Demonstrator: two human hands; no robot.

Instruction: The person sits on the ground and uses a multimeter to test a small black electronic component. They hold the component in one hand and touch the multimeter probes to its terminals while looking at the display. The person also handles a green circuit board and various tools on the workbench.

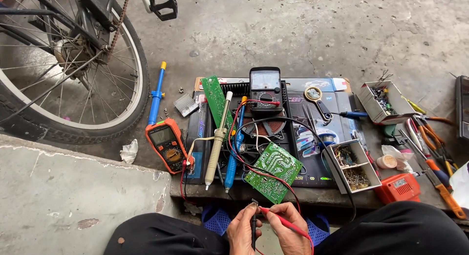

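- Your left hand (241,231) grips the black probe (253,228); your right hand (288,228) pinches the red probe (281,221) — tips meet on a tiny part (254,202).
- Testing looks underway, not finished — the green board (272,172) lies just ahead.
- Orange meter (167,145), solder sucker (217,138) and leads crowd the bench.

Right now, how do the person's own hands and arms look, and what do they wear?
Both hands are bare: no gloves, rings or watch show on the left hand or the right hand. Only the hands and wrists are in view, with no sleeve visible. The knees at either side are covered by black trousers.
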